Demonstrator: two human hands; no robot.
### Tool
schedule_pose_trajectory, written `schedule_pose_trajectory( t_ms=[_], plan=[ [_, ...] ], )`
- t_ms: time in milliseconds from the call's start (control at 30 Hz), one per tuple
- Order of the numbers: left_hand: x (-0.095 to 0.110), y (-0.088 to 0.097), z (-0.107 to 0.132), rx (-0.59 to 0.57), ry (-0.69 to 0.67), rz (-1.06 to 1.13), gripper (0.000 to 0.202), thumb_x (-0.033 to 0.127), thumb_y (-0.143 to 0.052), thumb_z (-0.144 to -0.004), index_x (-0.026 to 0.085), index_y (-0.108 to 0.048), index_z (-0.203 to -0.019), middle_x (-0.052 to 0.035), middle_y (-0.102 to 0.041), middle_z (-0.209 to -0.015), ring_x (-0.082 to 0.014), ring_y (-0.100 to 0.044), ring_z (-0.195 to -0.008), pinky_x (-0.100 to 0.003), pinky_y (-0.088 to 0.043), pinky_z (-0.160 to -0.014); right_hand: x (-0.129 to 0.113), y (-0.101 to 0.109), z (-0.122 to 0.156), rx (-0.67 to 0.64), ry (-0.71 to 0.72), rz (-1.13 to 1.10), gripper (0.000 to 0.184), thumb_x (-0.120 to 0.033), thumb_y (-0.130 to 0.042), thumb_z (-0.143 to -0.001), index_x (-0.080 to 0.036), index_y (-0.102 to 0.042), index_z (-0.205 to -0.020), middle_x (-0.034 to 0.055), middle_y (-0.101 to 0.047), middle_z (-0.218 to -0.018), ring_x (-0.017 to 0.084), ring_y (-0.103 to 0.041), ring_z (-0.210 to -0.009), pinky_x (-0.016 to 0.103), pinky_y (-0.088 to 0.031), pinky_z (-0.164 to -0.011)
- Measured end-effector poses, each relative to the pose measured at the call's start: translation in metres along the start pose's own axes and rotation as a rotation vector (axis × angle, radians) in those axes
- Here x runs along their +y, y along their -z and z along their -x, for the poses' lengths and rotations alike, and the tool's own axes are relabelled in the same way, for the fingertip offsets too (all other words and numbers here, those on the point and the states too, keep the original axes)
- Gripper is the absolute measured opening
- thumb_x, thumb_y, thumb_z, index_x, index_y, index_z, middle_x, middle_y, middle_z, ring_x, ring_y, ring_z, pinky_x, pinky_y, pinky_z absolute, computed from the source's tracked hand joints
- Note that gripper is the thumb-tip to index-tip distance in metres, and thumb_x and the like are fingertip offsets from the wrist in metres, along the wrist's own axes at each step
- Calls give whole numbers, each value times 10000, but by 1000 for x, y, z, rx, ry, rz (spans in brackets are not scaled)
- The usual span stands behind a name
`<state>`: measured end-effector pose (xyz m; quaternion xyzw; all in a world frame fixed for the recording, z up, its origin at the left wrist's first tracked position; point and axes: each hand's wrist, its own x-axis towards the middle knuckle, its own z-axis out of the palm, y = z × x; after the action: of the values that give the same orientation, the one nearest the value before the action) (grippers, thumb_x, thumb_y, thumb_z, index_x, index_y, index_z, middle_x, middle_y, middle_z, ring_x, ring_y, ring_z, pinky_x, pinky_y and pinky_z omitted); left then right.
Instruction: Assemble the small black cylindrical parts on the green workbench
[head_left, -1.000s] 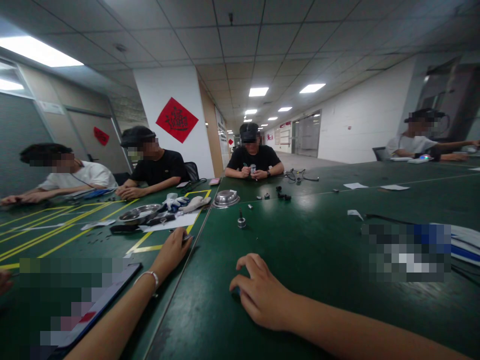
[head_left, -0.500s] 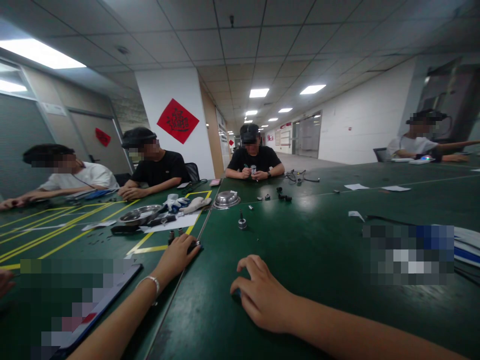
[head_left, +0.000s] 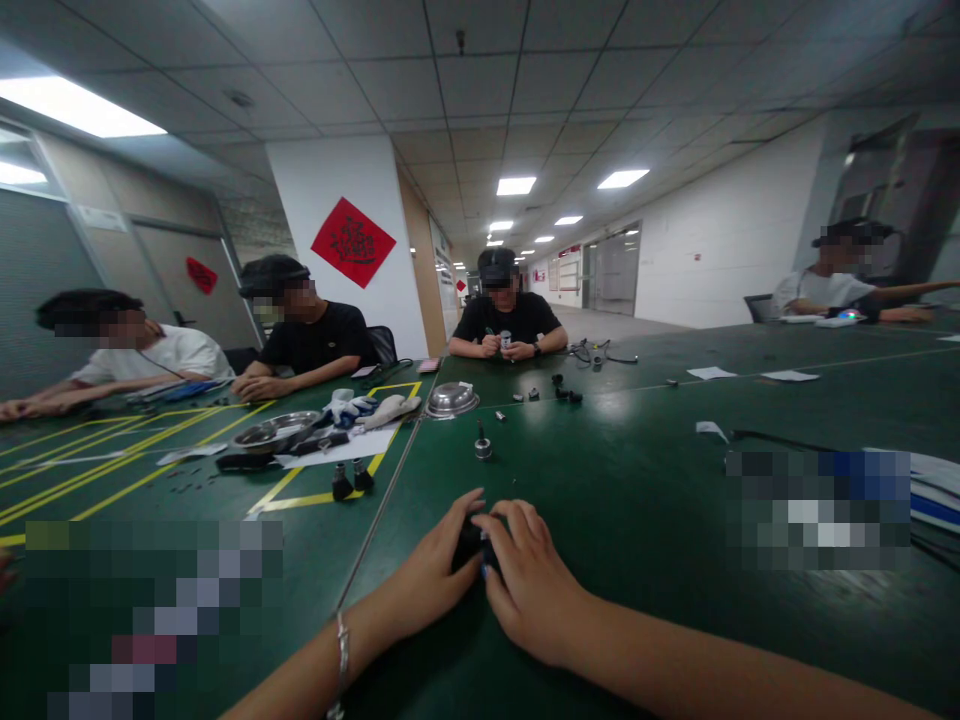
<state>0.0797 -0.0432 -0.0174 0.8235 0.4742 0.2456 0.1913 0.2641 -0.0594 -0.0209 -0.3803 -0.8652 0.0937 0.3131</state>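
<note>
My left hand point(head_left: 431, 570) and my right hand point(head_left: 529, 585) meet on the green table point(head_left: 637, 500), both closed around a small black part point(head_left: 471, 540) that shows between the fingers. A bracelet sits on my left wrist. Two small black cylindrical parts point(head_left: 351, 482) stand on the table to the left, beyond my left hand. A small metal piece with a stem point(head_left: 483, 443) stands farther out, straight ahead.
A round metal lid point(head_left: 451, 399), a metal bowl point(head_left: 277, 430), gloves point(head_left: 367, 406) and a white sheet point(head_left: 337, 446) lie mid-table. Several people sit around the table. Blurred items lie at the left front and right. Yellow tape lines mark the left table.
My left hand left the two black parts at the left and swung right to meet my right hand. My right hand shifted slightly up onto the black part.
</note>
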Motion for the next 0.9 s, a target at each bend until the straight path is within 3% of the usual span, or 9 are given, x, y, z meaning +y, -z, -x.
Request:
schedule_pose_trajectory(
  t_ms=[100,200,400,567,733,900],
  plan=[
    [9,-3,4,-33,-50,24,749,132,-504,-761,201,-196,-1440,-118,-301,-1496,-245,-290,-1373,-458,-226,-1150,3,-3,-1,-1,-66,35,485,-138,-486,-803,-121,-460,-1287,153,-434,-1260,294,-340,-1200,456,-280,-1044],
    [5,-2,3,3,-24,-6,762,106,-488,-736,182,-204,-1439,-123,-234,-1521,-253,-230,-1397,-472,-194,-1159,5,-4,-1,-39,-75,51,417,-146,-475,-819,-140,-527,-1232,145,-474,-1232,296,-366,-1180,458,-310,-1020],
    [-6,-3,-2,32,82,-87,546,244,-371,-897,162,-229,-1418,-160,-450,-1393,-255,-380,-1323,-496,-271,-1121,4,2,-3,-108,-58,6,360,-106,-454,-802,-181,-598,-1123,112,-509,-1164,262,-407,-1114,401,-354,-958],
    [-9,-5,-2,84,46,-162,431,321,-379,-912,185,-367,-1321,-143,-410,-1413,-283,-348,-1333,-503,-282,-1111,3,5,-3,-52,-70,13,461,-39,-467,-689,-176,-570,-1117,96,-507,-1145,252,-411,-1080,399,-317,-963],
    [-9,-6,-4,190,58,-155,249,298,-436,-866,193,-482,-1087,-114,-570,-1090,-272,-531,-1095,-472,-421,-987,7,4,-5,-31,-177,89,520,13,-438,-679,-189,-551,-1144,100,-524,-1085,266,-441,-1006,409,-365,-888],
    [0,-1,-6,237,76,-168,122,295,-483,-822,206,-506,-902,-81,-568,-928,-254,-556,-897,-425,-477,-833,11,-1,-6,-62,-161,36,543,55,-436,-670,-185,-562,-1140,106,-508,-1098,262,-453,-1001,391,-409,-879]
  ],
)
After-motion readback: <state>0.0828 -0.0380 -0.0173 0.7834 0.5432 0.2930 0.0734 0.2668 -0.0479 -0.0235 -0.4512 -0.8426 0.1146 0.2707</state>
